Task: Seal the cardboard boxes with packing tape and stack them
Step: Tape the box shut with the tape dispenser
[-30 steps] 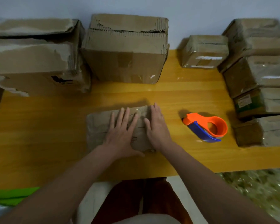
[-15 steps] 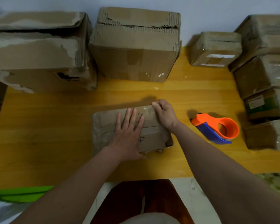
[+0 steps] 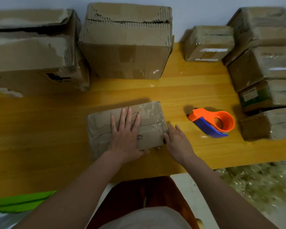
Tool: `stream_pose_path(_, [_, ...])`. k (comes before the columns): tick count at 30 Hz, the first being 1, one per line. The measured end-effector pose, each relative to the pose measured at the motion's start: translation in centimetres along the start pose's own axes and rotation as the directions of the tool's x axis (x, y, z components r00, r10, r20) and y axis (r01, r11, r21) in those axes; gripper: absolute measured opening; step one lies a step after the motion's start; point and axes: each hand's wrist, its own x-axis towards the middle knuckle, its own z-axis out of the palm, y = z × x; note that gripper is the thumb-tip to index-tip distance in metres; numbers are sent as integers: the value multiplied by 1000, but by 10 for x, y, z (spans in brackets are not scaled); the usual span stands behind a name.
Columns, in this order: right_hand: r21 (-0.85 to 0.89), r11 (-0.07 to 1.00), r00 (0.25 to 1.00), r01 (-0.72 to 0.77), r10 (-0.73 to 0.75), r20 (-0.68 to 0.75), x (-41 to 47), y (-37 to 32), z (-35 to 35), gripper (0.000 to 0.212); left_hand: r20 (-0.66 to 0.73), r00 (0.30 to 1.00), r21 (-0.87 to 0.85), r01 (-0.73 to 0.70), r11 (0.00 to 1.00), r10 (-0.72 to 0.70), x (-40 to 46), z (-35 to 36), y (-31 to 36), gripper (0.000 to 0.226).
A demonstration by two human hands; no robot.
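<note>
The small cardboard box (image 3: 125,128) lies flat on the yellow wooden table (image 3: 40,129), just left of the orange tape dispenser (image 3: 212,123) and a little nearer the person than it. Clear tape shines across the box's top and over its right end, and a pen mark like a "4" shows on its near flap. The left hand (image 3: 125,138) rests palm down on the lid, fingers straight and spread, pressing the flaps flat. The right hand (image 3: 177,141) sits at the box's right end, between the box and the dispenser, fingers extended and lying against that taped side; it grips nothing.

The dispenser, orange with a blue blade guard, lies on its side on the table, clear of both hands. Right of it stands a stack of taped boxes (image 3: 267,76), several high. Behind it, against the wall, sits one small sealed box (image 3: 208,43). Farther left along the wall stand two big worn cartons: a torn-topped one (image 3: 127,47) behind the small box, and a battered one (image 3: 33,53) beyond that.
</note>
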Motion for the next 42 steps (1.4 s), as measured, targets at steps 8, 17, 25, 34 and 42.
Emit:
stream_pose_path(8, [813, 582, 982, 11, 147, -119, 3, -17, 17, 41, 58, 998, -19, 36, 999, -35, 1, 0, 5, 143])
stream_pose_path(17, [993, -108, 700, -53, 705, 114, 35, -50, 31, 51, 48, 990, -48, 133, 990, -131, -3, 3, 16, 126])
stream_pose_path(25, [834, 552, 927, 4, 311, -211, -10, -22, 62, 61, 81, 988, -77, 135, 988, -129, -4, 1, 16, 125])
stream_pose_path(34, [406, 914, 984, 15, 58, -168, 27, -31, 3, 46, 51, 989, -51, 138, 989, -136, -6, 0, 16, 126])
stream_pose_path(42, [508, 860, 994, -43, 87, -63, 2, -6, -12, 49, 69, 994, -326, 106, 939, -88, -22, -22, -5, 135])
